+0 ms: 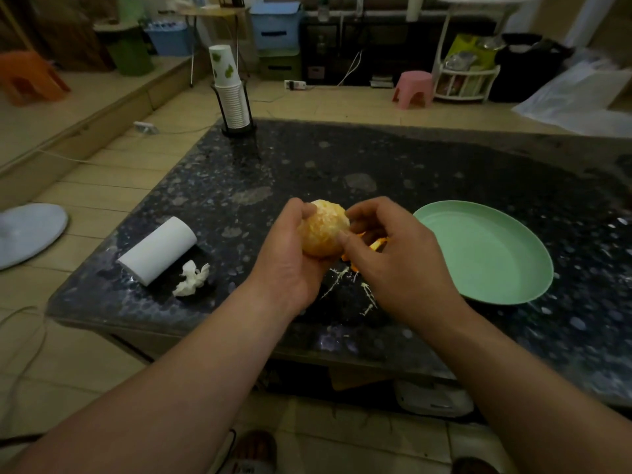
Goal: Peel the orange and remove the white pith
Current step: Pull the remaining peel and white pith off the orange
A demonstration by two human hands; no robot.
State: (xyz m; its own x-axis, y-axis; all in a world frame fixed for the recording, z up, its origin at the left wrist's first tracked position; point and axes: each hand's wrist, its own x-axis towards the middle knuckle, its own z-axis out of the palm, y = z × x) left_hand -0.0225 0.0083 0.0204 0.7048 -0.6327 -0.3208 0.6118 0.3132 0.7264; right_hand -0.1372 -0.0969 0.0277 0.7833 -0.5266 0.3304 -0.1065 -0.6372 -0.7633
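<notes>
A peeled orange (322,229), pale with patches of white pith, is held above the dark speckled table (427,165). My left hand (290,258) grips it from the left and below. My right hand (396,254) is at the orange's right side, its thumb and fingertips pinching at the surface. Pieces of orange peel (374,244) show under my right hand, mostly hidden by it. Thin white pith strands (367,295) lie on the table below the hands.
An empty green plate (485,251) lies to the right of my hands. A white paper roll (159,249) and a crumpled tissue (191,278) lie to the left. A stack of paper cups in a holder (232,97) stands at the table's far left corner.
</notes>
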